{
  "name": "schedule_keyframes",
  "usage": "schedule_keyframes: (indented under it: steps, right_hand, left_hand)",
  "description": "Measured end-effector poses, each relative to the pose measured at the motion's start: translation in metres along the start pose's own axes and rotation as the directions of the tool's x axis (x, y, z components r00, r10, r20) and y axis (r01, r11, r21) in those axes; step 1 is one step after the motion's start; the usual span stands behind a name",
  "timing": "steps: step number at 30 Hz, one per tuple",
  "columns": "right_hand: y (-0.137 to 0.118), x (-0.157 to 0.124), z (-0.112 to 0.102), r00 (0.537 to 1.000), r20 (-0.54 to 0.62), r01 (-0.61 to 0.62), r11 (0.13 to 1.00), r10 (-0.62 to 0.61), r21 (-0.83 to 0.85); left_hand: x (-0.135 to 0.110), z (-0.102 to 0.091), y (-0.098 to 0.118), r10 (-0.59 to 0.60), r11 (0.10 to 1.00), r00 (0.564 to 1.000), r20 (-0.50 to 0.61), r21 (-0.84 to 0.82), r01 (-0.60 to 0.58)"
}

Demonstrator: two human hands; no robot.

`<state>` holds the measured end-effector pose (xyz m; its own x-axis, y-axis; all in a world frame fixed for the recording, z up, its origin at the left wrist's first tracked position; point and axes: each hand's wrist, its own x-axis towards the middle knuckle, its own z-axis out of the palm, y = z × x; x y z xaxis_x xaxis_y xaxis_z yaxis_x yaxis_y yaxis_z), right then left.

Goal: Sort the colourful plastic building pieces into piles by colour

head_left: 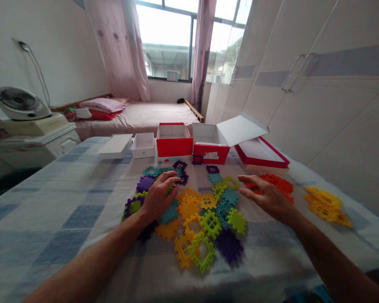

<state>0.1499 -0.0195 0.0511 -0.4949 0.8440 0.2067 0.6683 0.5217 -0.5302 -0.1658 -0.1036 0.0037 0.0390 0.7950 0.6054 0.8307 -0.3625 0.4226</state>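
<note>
My left hand (pixel 160 195) is over the left side of a pile of plastic interlocking tiles, its fingers stretched and apart. Beneath and around it are a purple tile (pixel 145 183), teal tiles and green ones; whether the fingertips touch them I cannot tell. My right hand (pixel 265 194) hovers open at the pile's right, between a yellow-green frame tile (pixel 231 183) and a heap of red-orange tiles (pixel 282 185) that it partly covers. Between the hands lie orange-yellow tiles (pixel 188 209), a green window tile (pixel 211 224) and a dark purple tile (pixel 230 246).
Yellow tiles (pixel 327 205) form a separate heap at the right. Along the table's back stand a white lid (pixel 116 146), a small white box (pixel 143 146), a red box (pixel 174 146), a red box with a raised flap (pixel 211 154) and a red-rimmed lid (pixel 261 159). A checked cloth (pixel 82 219) covers the table.
</note>
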Motion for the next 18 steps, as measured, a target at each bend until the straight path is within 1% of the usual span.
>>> schedule_keyframes:
  steps: [1, 3, 4, 6, 8, 9, 12, 14, 18]
  right_hand:
    - [-0.020, 0.003, 0.009, 0.992, 0.104, 0.067, 0.997, -0.070, 0.031]
    - [-0.053, 0.010, 0.030, 0.959, 0.228, 0.167, 0.986, -0.166, 0.018]
    - [-0.065, 0.014, 0.042, 0.941, 0.272, 0.211, 0.977, -0.203, 0.001]
    - [-0.080, 0.024, 0.064, 0.907, 0.337, 0.285, 0.957, -0.252, -0.049]
    - [-0.085, 0.034, 0.082, 0.888, 0.374, 0.329, 0.938, -0.267, -0.110]
    - [-0.085, 0.039, 0.088, 0.886, 0.383, 0.336, 0.931, -0.260, -0.145]
    - [-0.083, 0.050, 0.097, 0.890, 0.401, 0.319, 0.925, -0.217, -0.206]
    - [-0.081, 0.053, 0.098, 0.890, 0.405, 0.303, 0.936, -0.209, -0.182]
    - [-0.078, 0.050, 0.100, 0.889, 0.375, 0.296, 0.955, -0.263, -0.031]
  left_hand:
    - [0.000, 0.001, 0.000, -0.004, 1.000, 1.000, 0.008, 0.011, 0.004]
    - [0.000, 0.002, -0.001, -0.010, 1.000, 1.000, 0.011, 0.027, 0.010]
    - [-0.001, 0.002, -0.002, -0.013, 0.999, 1.000, 0.007, 0.033, 0.013]
    - [-0.001, 0.003, -0.003, -0.023, 0.999, 1.000, 0.005, 0.042, 0.023]
    - [-0.001, 0.003, -0.003, -0.036, 0.998, 0.999, 0.010, 0.046, 0.035]
    - [-0.001, 0.004, -0.004, -0.041, 0.998, 0.999, 0.012, 0.046, 0.040]
    - [-0.001, 0.004, -0.004, -0.047, 0.998, 0.999, 0.013, 0.046, 0.046]
    - [-0.001, 0.003, -0.004, -0.049, 0.998, 0.999, 0.011, 0.049, 0.049]
    - [-0.001, 0.003, -0.004, -0.053, 0.997, 0.999, 0.008, 0.055, 0.052]
